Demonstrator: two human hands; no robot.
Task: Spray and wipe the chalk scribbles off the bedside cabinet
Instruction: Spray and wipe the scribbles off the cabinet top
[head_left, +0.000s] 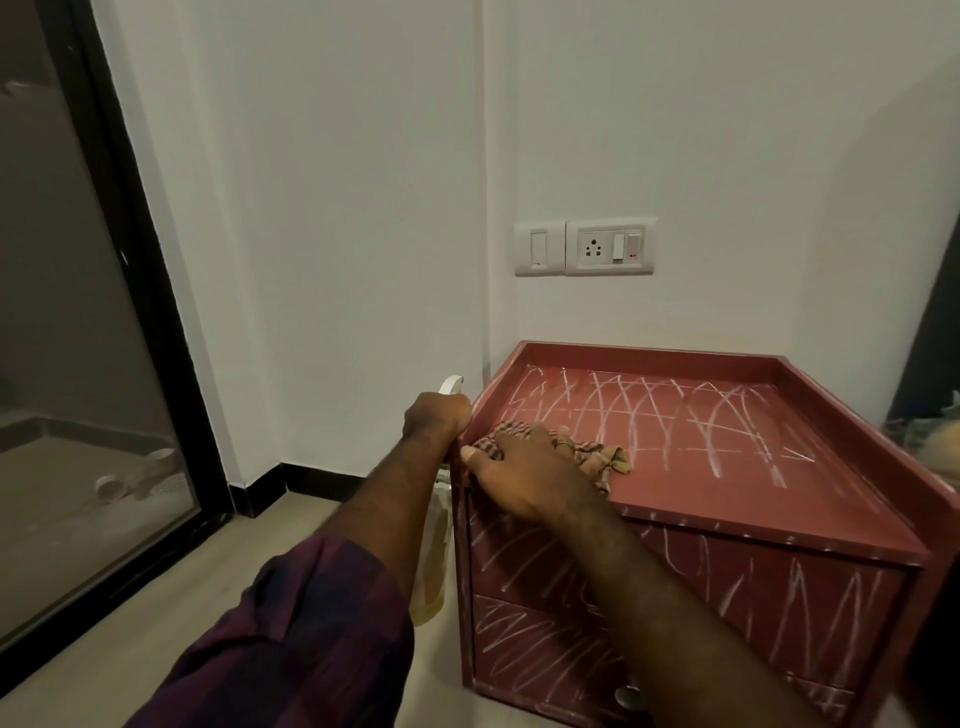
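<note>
A dark red bedside cabinet (810, 499) stands against the white wall, its top and two drawer fronts covered in white chalk scribbles (675, 415). My right hand (524, 473) presses a brown checked cloth (597, 457) onto the near left part of the top. My left hand (436, 415) grips the white head of a spray bottle (431, 561) just left of the cabinet's side; the clear bottle with yellowish liquid hangs below my forearm, partly hidden.
A switch and socket plate (584, 248) is on the wall above the cabinet. A black-framed glass door (104, 364) fills the left. Pale wood-look floor (156, 613) lies in front. A dark shape (930, 332) stands at the right edge.
</note>
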